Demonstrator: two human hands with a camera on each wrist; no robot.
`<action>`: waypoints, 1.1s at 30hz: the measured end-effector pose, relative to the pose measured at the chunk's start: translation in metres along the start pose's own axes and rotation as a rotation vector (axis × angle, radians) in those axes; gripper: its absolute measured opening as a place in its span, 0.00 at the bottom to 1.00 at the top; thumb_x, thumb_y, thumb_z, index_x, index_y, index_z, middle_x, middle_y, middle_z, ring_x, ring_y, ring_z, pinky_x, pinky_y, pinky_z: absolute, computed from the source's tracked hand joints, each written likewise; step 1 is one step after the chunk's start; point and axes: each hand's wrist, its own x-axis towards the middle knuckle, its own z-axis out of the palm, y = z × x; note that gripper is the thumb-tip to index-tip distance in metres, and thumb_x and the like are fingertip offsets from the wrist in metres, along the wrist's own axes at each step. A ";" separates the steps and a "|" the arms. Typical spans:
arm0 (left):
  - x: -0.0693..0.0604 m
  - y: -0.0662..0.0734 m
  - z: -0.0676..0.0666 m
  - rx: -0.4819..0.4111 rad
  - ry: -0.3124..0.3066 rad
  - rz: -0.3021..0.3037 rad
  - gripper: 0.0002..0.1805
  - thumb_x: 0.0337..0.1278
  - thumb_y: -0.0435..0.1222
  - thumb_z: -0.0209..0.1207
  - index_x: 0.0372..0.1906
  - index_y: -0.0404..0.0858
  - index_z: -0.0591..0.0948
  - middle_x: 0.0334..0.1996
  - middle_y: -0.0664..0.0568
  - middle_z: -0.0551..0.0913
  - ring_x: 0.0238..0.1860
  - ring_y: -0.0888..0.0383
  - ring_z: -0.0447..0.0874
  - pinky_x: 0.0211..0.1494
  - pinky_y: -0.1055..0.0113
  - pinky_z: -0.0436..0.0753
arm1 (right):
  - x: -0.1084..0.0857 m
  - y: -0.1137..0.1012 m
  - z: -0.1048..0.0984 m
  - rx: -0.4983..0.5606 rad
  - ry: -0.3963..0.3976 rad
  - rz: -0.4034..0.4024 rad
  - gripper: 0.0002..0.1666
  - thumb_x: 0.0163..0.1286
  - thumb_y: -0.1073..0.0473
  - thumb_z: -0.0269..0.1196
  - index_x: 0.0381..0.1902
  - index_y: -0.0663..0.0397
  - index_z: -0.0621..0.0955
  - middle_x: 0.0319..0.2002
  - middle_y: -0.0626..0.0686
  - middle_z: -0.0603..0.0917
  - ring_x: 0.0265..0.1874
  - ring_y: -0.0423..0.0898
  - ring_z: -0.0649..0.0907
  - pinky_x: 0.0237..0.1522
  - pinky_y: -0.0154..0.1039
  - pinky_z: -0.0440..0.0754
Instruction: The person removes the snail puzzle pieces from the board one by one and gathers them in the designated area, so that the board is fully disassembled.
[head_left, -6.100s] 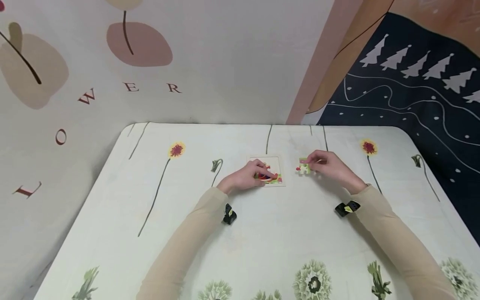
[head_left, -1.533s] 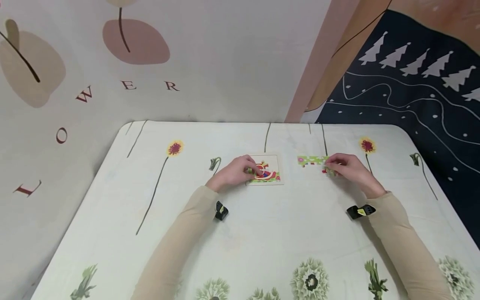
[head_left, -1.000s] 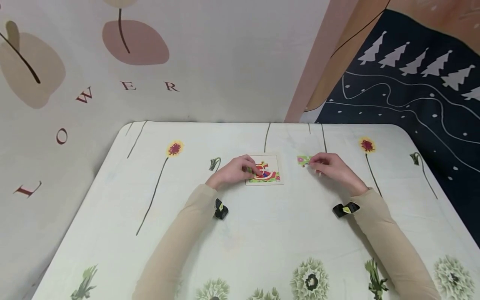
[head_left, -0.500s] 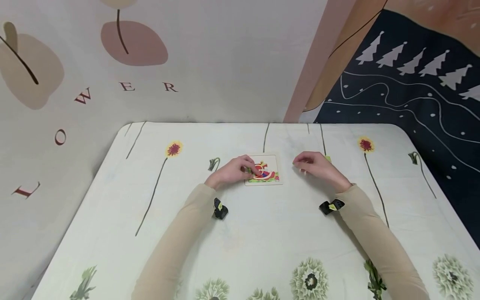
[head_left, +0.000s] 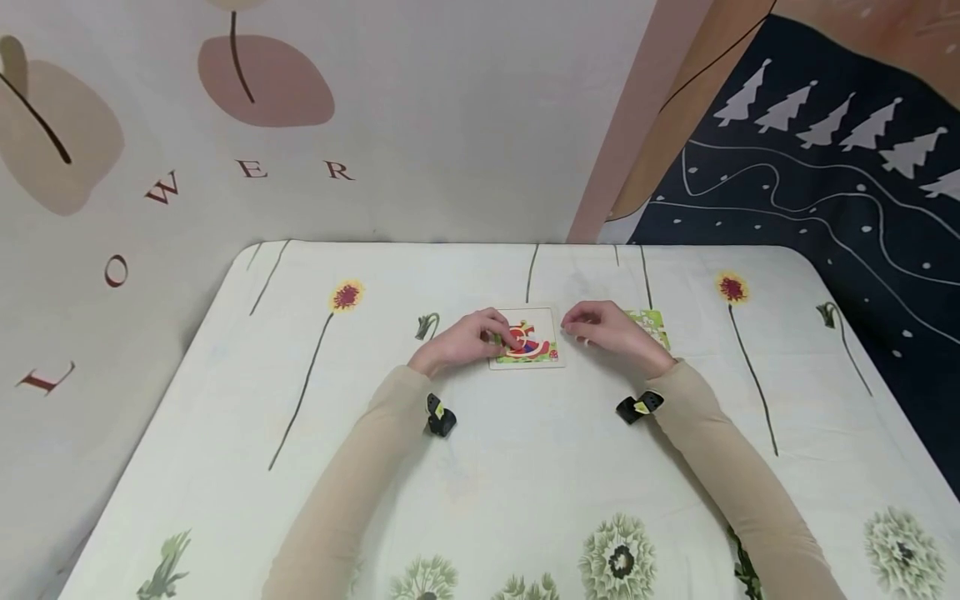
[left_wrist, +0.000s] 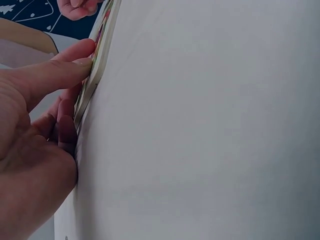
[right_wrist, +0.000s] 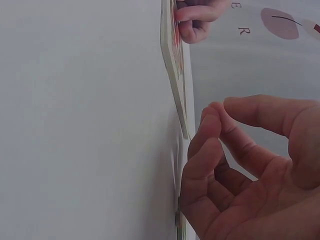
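The square puzzle board [head_left: 538, 316] with a red and green picture lies flat on the table. My left hand [head_left: 467, 340] rests on its left part; in the left wrist view that hand [left_wrist: 42, 95] touches the board face with thumb and index finger, other fingers bent beside the edge. Just right of the board hovers my right hand [head_left: 613, 331], fingers loosely curled. The right wrist view shows this hand [right_wrist: 250, 155] with thumb and index tips close together and nothing visible between them. Green puzzle pieces [head_left: 654, 321] lie partly hidden behind it.
A white cloth [head_left: 517, 467] printed with flowers covers the table. Behind stands a pale wall covering [head_left: 450, 125] with printed shapes and letters, with a dark tree-patterned fabric [head_left: 795, 192] at the right. Black wrist cameras sit at both cuffs.
My right hand has moved left from the green pieces to the board's right side, uncovering some of them. My left hand has stayed on the board.
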 end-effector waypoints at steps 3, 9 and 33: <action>0.000 0.001 -0.001 -0.004 -0.002 -0.002 0.09 0.66 0.27 0.62 0.47 0.32 0.89 0.58 0.43 0.77 0.60 0.47 0.73 0.63 0.56 0.72 | 0.004 -0.004 0.003 -0.005 -0.021 0.005 0.14 0.76 0.62 0.60 0.51 0.69 0.82 0.41 0.60 0.83 0.36 0.50 0.79 0.36 0.37 0.76; -0.001 0.002 -0.002 -0.006 -0.002 -0.006 0.10 0.66 0.27 0.62 0.48 0.33 0.89 0.58 0.43 0.77 0.58 0.48 0.73 0.60 0.59 0.73 | 0.012 -0.016 0.009 -0.027 -0.071 -0.001 0.14 0.77 0.61 0.59 0.51 0.67 0.82 0.41 0.59 0.83 0.37 0.49 0.79 0.38 0.38 0.76; 0.000 0.002 0.000 -0.027 0.007 -0.006 0.09 0.64 0.27 0.63 0.46 0.33 0.89 0.57 0.43 0.77 0.60 0.48 0.72 0.60 0.60 0.72 | 0.038 -0.032 0.034 -0.103 -0.132 0.017 0.21 0.75 0.63 0.58 0.61 0.69 0.79 0.52 0.63 0.83 0.44 0.51 0.79 0.45 0.38 0.76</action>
